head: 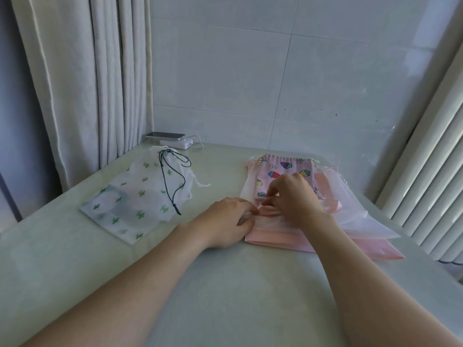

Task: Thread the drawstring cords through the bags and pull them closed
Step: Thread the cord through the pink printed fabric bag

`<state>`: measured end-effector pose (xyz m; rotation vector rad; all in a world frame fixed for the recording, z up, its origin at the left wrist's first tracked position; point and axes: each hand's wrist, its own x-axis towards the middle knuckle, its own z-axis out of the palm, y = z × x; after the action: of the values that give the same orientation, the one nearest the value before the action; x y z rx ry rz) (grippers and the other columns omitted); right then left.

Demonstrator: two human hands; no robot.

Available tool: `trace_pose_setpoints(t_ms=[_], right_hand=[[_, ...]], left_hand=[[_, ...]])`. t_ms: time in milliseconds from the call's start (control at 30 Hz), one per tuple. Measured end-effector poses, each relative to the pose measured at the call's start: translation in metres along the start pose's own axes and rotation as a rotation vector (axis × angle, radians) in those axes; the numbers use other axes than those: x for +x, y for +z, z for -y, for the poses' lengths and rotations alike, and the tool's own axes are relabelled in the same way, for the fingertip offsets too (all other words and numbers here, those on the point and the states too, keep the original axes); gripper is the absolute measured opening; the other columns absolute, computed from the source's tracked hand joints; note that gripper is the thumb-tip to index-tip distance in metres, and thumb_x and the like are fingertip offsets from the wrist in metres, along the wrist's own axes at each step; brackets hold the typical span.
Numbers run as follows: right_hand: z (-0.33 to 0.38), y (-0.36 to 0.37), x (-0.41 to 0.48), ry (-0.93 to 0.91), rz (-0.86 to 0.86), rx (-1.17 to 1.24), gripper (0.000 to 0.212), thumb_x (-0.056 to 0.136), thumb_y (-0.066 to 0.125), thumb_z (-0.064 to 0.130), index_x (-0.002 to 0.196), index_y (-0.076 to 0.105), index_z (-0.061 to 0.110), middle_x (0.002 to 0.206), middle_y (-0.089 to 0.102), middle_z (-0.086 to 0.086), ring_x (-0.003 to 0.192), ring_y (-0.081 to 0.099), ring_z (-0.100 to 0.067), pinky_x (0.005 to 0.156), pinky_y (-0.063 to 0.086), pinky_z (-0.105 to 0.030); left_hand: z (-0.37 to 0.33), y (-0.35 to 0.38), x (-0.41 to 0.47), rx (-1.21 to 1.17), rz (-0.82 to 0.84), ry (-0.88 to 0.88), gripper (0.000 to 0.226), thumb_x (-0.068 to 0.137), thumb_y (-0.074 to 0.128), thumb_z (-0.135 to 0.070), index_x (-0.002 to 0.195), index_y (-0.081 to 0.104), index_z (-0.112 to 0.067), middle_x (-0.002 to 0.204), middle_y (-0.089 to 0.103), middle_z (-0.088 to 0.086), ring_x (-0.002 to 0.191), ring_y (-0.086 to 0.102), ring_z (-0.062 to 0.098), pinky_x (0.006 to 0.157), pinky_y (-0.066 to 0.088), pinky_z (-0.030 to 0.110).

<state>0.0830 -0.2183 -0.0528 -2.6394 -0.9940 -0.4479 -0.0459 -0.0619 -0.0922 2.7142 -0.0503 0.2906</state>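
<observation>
table [225, 284]: bare room at 6 o'clock, curtain [87, 83] along 9 | bag pile [363, 221] at 2, reaching the right edge | cactus bag [140, 196] at 10, well apart | pink bag [273, 236] at the pile's front | left hand [226, 221] curled, gripping its top hem from 9 | right hand [293, 196] pinching the same hem from 3

You have bare table [238, 284] all along the near side, and an open lane runs between the cactus bag [135, 196] and the pink bag pile [283, 240]. The far left corner is blocked by a phone [165, 135] on what looks like a power bank [176, 144].
</observation>
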Motion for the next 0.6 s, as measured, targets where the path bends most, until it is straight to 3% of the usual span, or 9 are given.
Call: trace_pose_setpoints(t_ms=[133,200,300,433,600], right_hand=[[0.004,0.004,-0.001,-0.057,-0.097,-0.018,0.022,0.095,0.074,0.032,0.114,0.075,0.02,0.107,0.072,-0.004,0.095,0.068,-0.034,0.075,0.056,-0.04],[0.004,0.009,0.001,-0.083,-0.051,-0.053,0.032,0.096,0.071,0.031,0.127,0.067,0.022,0.116,0.07,-0.004,0.101,0.068,-0.036,0.076,0.056,-0.042],[0.003,0.014,0.0,-0.08,0.036,-0.063,0.021,0.094,0.071,0.027,0.115,0.071,0.026,0.105,0.072,-0.005,0.088,0.067,-0.035,0.069,0.055,-0.039],[0.002,0.018,0.001,0.028,-0.041,0.031,0.009,0.091,0.064,0.02,0.09,0.073,0.019,0.088,0.07,-0.008,0.075,0.061,-0.035,0.059,0.045,-0.034],[0.001,0.009,0.006,0.195,-0.335,0.232,0.009,0.103,0.047,0.008,0.108,0.049,0.014,0.085,0.063,-0.009,0.071,0.055,-0.037,0.057,0.039,-0.041]], left_hand=[[0.0,0.0,-0.001,-0.004,-0.001,0.008,0.036,0.104,0.051,-0.035,0.138,0.062,-0.028,0.14,0.062,-0.001,0.129,0.055,0.024,0.109,0.044,0.042],[-0.001,0.001,-0.001,-0.002,-0.001,0.004,0.036,0.104,0.05,-0.035,0.137,0.061,-0.027,0.138,0.062,0.0,0.127,0.056,0.025,0.107,0.045,0.042],[-0.002,0.001,-0.002,0.029,0.004,-0.013,0.03,0.104,0.051,-0.035,0.13,0.057,-0.021,0.129,0.064,0.004,0.12,0.057,0.028,0.101,0.046,0.043],[-0.005,-0.001,-0.003,0.04,0.004,-0.034,0.024,0.104,0.051,-0.033,0.121,0.051,-0.016,0.12,0.062,0.007,0.111,0.056,0.03,0.096,0.047,0.044],[-0.003,-0.001,-0.001,0.006,0.004,-0.018,0.02,0.103,0.053,-0.034,0.117,0.053,-0.021,0.117,0.062,0.002,0.11,0.056,0.026,0.096,0.047,0.044]])
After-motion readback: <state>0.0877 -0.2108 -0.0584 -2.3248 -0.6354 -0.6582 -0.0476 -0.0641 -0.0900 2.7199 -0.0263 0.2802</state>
